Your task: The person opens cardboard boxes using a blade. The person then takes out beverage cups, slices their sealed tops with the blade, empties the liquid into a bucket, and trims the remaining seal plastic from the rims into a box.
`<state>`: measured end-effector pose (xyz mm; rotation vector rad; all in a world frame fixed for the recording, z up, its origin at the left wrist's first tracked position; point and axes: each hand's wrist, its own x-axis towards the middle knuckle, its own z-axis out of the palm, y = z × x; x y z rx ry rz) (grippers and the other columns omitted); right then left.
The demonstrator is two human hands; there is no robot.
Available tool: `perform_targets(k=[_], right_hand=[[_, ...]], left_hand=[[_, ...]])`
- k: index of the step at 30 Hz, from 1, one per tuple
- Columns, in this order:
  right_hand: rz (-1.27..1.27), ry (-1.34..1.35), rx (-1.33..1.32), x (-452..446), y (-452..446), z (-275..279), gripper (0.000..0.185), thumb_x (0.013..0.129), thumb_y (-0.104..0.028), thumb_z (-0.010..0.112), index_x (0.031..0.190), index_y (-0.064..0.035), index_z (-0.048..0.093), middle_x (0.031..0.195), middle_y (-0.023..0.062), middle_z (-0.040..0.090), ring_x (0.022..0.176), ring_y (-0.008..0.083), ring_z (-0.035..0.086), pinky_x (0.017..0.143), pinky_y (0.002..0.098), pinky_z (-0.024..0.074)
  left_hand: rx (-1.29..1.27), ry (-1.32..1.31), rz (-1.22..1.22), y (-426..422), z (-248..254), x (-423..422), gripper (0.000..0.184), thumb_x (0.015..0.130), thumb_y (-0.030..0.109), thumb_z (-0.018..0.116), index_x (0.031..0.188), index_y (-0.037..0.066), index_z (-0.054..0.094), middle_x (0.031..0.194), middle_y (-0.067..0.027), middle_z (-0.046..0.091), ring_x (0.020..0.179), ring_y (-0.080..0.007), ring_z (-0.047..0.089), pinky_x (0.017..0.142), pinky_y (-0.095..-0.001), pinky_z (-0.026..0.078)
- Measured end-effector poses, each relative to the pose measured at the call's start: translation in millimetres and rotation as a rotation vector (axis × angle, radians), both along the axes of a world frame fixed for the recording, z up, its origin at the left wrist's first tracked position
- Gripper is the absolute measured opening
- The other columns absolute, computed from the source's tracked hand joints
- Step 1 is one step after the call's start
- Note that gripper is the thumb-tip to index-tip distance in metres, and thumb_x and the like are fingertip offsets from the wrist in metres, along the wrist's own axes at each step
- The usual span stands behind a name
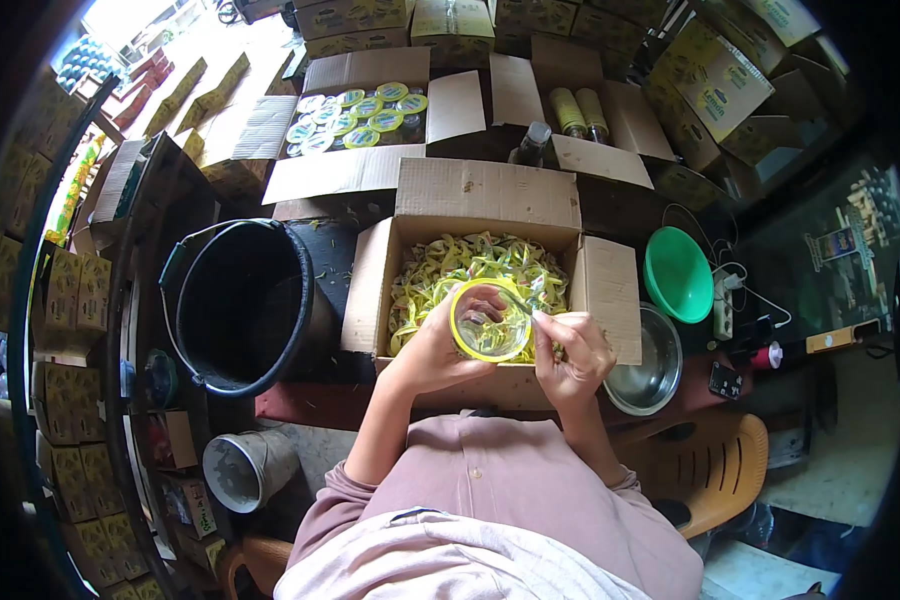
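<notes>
My left hand [432, 345] is wrapped around a clear jar [492, 325] with a bright yellow rim, its round end turned up toward me. My right hand [574, 355] is closed in a pinch at the jar's right edge. A thin dark sliver shows by those fingertips, too small to name. Both hands are above the near side of an open cardboard box [610, 300]. Inside that box lies a heap of yellow-green printed strips [440, 265], partly hidden by the jar and hands.
A black bucket [305, 300] stands left, a grey pail [270, 455] below it. On the right are a green bowl [678, 275] and a steel bowl [650, 385]. Behind, one carton [345, 172] holds several lidded jars [360, 118]; another holds two cylindrical containers [580, 112]. A bottle [532, 145] stands between.
</notes>
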<state>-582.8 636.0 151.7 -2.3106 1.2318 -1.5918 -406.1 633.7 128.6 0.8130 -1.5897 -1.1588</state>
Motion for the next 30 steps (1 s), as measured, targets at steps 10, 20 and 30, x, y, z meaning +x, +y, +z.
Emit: perform_targets(k=[10, 20, 30], right_hand=[[-0.045, -0.068, 0.103, 6, 0, -5, 0.019, 0.068, 0.005, 0.065, 0.085, -0.0050, 0.064, 0.073, 0.0067, 0.061, 0.061, 0.0170, 0.059, 0.057, 0.0275, 0.0473], [-0.072, -0.218, 0.144, 8, 14, -4, 0.015, 0.070, 0.002, 0.067, 0.083, -0.0016, 0.062, 0.072, 0.0092, 0.062, 0.062, 0.0178, 0.061, 0.056, 0.0266, 0.0481], [-0.069, -0.262, 0.147, 13, 16, -10, 0.016, 0.070, 0.002, 0.067, 0.084, -0.0016, 0.061, 0.070, 0.0076, 0.061, 0.060, 0.0144, 0.059, 0.054, 0.0250, 0.0474]], left_hand=[[-0.139, -0.142, 0.081, -1, -3, 1, 0.063, 0.057, 0.012, 0.073, 0.113, 0.000, 0.046, 0.109, -0.0120, 0.050, 0.101, -0.0279, 0.052, 0.097, -0.0377, 0.035], [-0.031, 0.040, 0.058, 0, -12, -1, 0.076, 0.061, 0.005, 0.073, 0.124, 0.002, 0.031, 0.114, -0.0120, 0.048, 0.108, -0.0210, 0.049, 0.093, -0.0331, 0.040], [-0.053, 0.080, 0.044, 2, -9, -6, 0.069, 0.065, 0.005, 0.069, 0.124, 0.001, 0.034, 0.115, -0.0112, 0.046, 0.110, -0.0198, 0.047, 0.095, -0.0340, 0.039]])
